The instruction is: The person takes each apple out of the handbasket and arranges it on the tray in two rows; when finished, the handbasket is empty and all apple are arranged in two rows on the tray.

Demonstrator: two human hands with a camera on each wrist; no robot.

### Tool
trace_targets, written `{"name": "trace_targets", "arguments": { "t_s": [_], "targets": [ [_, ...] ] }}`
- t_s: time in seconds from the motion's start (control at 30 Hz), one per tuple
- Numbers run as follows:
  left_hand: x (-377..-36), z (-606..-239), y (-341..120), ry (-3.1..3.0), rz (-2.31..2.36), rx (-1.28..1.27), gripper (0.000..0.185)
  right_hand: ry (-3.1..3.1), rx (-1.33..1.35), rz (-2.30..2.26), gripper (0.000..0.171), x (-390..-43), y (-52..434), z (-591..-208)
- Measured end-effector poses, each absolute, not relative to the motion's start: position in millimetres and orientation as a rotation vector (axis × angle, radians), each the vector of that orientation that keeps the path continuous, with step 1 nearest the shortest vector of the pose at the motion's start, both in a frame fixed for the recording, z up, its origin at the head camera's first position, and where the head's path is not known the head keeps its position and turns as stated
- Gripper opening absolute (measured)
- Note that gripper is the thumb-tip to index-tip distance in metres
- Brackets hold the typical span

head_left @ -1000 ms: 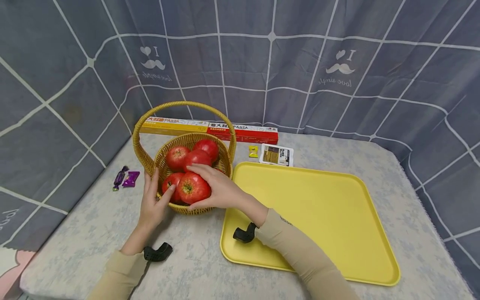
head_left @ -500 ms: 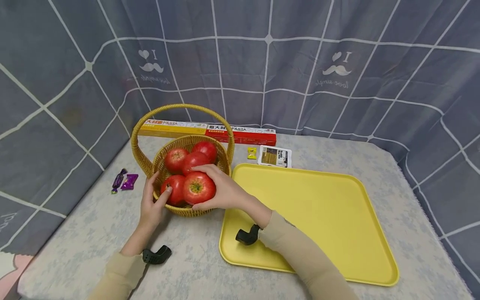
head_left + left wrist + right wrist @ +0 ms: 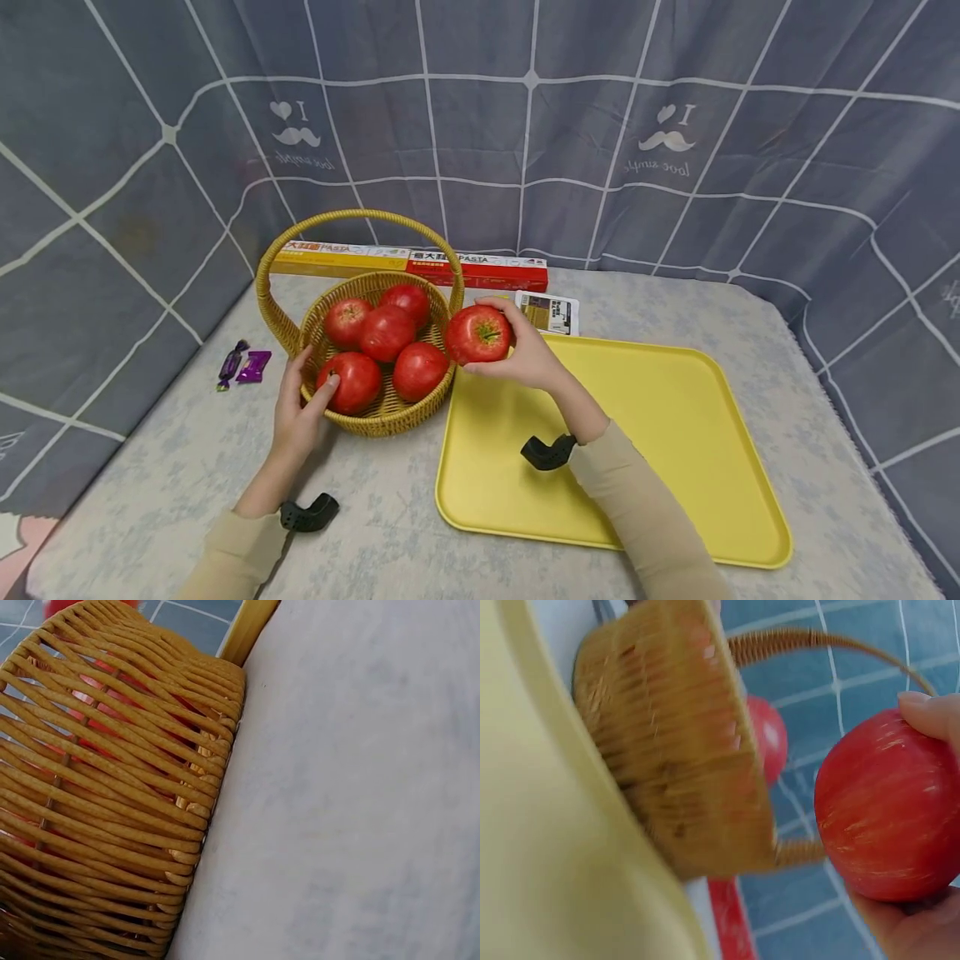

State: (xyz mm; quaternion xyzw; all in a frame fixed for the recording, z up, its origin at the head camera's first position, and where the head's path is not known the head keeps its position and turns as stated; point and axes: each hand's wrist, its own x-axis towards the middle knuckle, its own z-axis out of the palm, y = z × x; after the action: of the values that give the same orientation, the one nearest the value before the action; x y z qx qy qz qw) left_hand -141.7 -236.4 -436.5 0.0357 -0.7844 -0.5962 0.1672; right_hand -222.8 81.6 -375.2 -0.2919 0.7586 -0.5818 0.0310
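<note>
On the left, I see the left hand (image 3: 295,417) half-closed on the near-left rim of the wicker basket (image 3: 384,426), thumb over the edge, forearm (image 3: 268,482) reaching forward. Five red apples (image 3: 387,333) sit inside, just right of it. Farther right, my right hand (image 3: 531,357), part-curled, grips a sixth apple (image 3: 476,336) at its left, forearm (image 3: 642,492) slanting forward-left over the yellow tray (image 3: 675,433).

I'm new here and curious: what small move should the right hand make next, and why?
Probably ease the held apple rightward and lower it onto the yellow tray: the right hand grips it near the basket, with the tray spreading to the right, while the left hand holds the basket's side.
</note>
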Motion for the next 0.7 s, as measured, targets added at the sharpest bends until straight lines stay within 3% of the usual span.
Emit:
{"name": "trace_targets", "arguments": {
  "t_s": [0.33, 0.57, 0.7],
  "targets": [
    [-139, -433, -239, -2.249, -1.690, 0.060, 0.064, 2.411, -0.652, -1.741, 0.076, -224, 102, -378],
    [-133, -419, -234, -2.284, -1.694, 0.041, 0.066, 2.483, -0.552, -1.698, 0.083, -253, 106, -430],
    [-138, -429, -240, -2.290, -1.703, 0.044, 0.068, 2.479, -0.521, -1.715, 0.087, -255, 103, -439]
  ]
}}
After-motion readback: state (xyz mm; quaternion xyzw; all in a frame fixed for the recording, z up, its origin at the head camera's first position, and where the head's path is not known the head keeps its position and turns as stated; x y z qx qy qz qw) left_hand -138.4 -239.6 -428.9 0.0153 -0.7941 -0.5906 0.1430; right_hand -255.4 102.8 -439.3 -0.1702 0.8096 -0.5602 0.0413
